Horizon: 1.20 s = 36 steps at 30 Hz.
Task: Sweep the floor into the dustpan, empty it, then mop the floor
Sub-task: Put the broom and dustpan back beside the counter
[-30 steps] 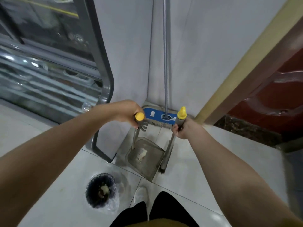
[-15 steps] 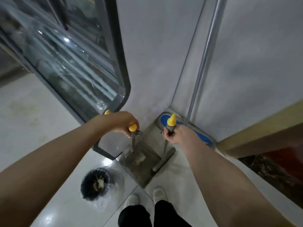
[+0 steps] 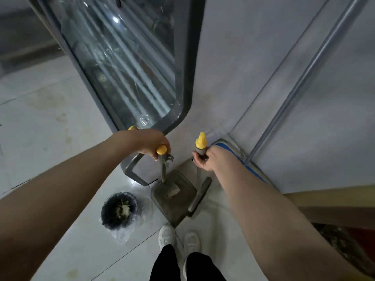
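A: Where is the dustpan (image 3: 174, 201)?
B: On the floor by the feet. The left hand (image 3: 151, 144) grips its handle. The right hand (image 3: 205, 161) grips the broom (image 3: 199, 194) beside it.
A: And the mop (image 3: 300, 82)?
B: In the corner. The right arm hides part of its blue head.

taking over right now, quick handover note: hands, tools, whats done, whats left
Left hand grips the dustpan handle; right hand grips the broom handle.
The dustpan sits on the floor with a small lump of rubbish in it, the broom head right beside it.
The lined bin stands left of the dustpan and holds some rubbish.
The mop is propped up beyond the broom, unheld.
Done: sweepings are in the pan.
Left: tip the pan into the bin, then mop.
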### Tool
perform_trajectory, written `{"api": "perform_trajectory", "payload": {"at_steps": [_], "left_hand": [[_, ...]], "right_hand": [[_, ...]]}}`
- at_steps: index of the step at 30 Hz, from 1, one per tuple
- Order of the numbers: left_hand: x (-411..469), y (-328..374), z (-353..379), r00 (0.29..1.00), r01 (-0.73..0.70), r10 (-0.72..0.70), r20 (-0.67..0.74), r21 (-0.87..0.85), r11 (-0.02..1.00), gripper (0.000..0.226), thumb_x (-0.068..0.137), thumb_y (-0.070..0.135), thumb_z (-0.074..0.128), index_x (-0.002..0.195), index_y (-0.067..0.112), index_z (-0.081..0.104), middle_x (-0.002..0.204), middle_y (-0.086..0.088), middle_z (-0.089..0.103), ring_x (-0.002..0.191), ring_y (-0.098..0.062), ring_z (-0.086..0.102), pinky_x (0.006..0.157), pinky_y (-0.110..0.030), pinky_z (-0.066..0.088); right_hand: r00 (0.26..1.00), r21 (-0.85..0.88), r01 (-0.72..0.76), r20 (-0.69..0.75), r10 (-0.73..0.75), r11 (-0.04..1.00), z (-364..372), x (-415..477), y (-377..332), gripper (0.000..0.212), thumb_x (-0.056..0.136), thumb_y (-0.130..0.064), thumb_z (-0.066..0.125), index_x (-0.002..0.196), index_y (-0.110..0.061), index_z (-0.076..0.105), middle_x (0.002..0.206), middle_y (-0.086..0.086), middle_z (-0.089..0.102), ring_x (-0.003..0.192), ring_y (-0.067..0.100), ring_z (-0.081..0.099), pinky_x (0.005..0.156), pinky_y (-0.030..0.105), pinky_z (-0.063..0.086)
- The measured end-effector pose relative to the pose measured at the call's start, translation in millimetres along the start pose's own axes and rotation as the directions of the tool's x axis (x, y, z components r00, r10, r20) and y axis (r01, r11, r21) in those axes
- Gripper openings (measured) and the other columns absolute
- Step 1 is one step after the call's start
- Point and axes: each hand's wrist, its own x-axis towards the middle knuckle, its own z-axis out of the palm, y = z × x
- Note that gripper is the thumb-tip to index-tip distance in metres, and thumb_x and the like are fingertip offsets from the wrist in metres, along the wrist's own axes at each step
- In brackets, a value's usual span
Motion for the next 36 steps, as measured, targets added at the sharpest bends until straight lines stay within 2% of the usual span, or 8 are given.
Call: {"api": "perform_trajectory", "payload": {"at_steps": [4,9,13,20,23,27,30,36], "left_hand": [[0.3,-23.4,3.3,0.998,0.028,-0.027,-0.058,0.013,1.0,0.043,0.08,0.014,0.071,0.121,0.023,0.06,0.117,-0.001,0.063,0.107,-0.021,0.056,0.091,-0.031,0.045],[-16.9,-60.0,16.4,0.988,0.085,-0.09,-0.129,-0.046,0.995,0.039,0.081,0.02,0.072,0.117,0.026,0.06,0.11,0.003,0.065,0.101,-0.017,0.058,0.087,-0.029,0.047],[-17.9,-65.7,18.0,0.987,0.067,-0.075,-0.145,-0.064,0.996,0.039,0.08,0.021,0.073,0.117,0.024,0.061,0.11,0.002,0.066,0.103,-0.018,0.058,0.09,-0.036,0.047],[-21.6,-74.9,15.8,0.976,0.077,-0.059,-0.208,0.083,0.994,0.051,0.079,0.041,0.07,0.125,0.027,0.056,0.123,0.006,0.059,0.115,-0.016,0.049,0.094,-0.032,0.042],[-26.9,-85.8,15.1,0.973,0.109,-0.08,-0.218,0.124,0.986,0.056,0.079,0.049,0.068,0.128,0.027,0.053,0.126,0.007,0.057,0.117,-0.016,0.049,0.094,-0.032,0.042],[-35.3,-100.5,14.5,0.958,0.145,-0.139,-0.251,0.006,0.989,0.051,0.08,0.042,0.07,0.126,0.023,0.056,0.123,0.002,0.06,0.114,-0.019,0.051,0.093,-0.033,0.043],[-38.8,-103.0,17.3,0.945,0.15,-0.156,-0.286,-0.045,0.988,0.045,0.081,0.037,0.07,0.122,0.022,0.06,0.12,0.0,0.062,0.112,-0.019,0.052,0.091,-0.035,0.045],[-42.1,-101.5,25.4,0.894,0.178,-0.193,-0.405,-0.076,0.981,0.048,0.08,0.039,0.071,0.123,0.021,0.06,0.12,-0.001,0.062,0.114,-0.02,0.05,0.089,-0.032,0.044]], "right_hand": [[0.999,0.057,0.022,0.03,-0.024,0.998,29.9,10.9,-2.8,0.018,0.093,-0.008,0.055,0.104,0.006,0.051,0.087,0.026,0.051,0.066,0.038,0.055,0.027,0.033,0.046],[0.996,-0.038,-0.003,0.09,0.007,0.999,55.7,20.3,-1.3,0.026,0.094,-0.019,0.056,0.105,0.003,0.05,0.087,0.027,0.057,0.042,0.034,0.063,0.032,0.031,0.049],[0.997,-0.087,0.018,0.082,-0.011,0.996,74.8,16.6,-0.5,0.024,0.092,-0.023,0.059,0.098,0.0,0.052,0.088,0.023,0.058,0.057,0.027,0.062,0.042,0.033,0.056],[0.993,-0.252,0.051,0.114,-0.022,0.966,103.1,14.6,8.7,0.037,0.093,-0.028,0.058,0.122,-0.006,0.049,0.086,0.022,0.056,0.064,0.027,0.06,0.05,0.033,0.057],[0.992,-0.287,0.051,0.122,-0.016,0.957,108.7,19.5,15.2,0.033,0.094,-0.03,0.056,0.11,-0.002,0.049,0.089,0.022,0.055,0.065,0.028,0.06,0.051,0.034,0.057],[0.992,-0.396,0.056,0.123,-0.008,0.916,118.4,28.2,26.2,0.034,0.093,-0.035,0.056,0.091,-0.001,0.051,0.085,0.021,0.058,0.056,0.027,0.063,0.041,0.028,0.055],[0.994,-0.46,0.063,0.106,-0.016,0.885,122.8,37.8,34.7,0.035,0.093,-0.037,0.056,0.086,-0.003,0.053,0.073,0.018,0.063,0.037,0.022,0.062,0.044,0.025,0.055],[0.993,-0.569,0.116,0.059,-0.1,0.814,125.0,49.0,37.6,0.035,0.092,-0.041,0.054,0.077,-0.009,0.055,0.039,0.007,0.059,0.025,0.012,0.049,0.036,0.012,0.039]]}}
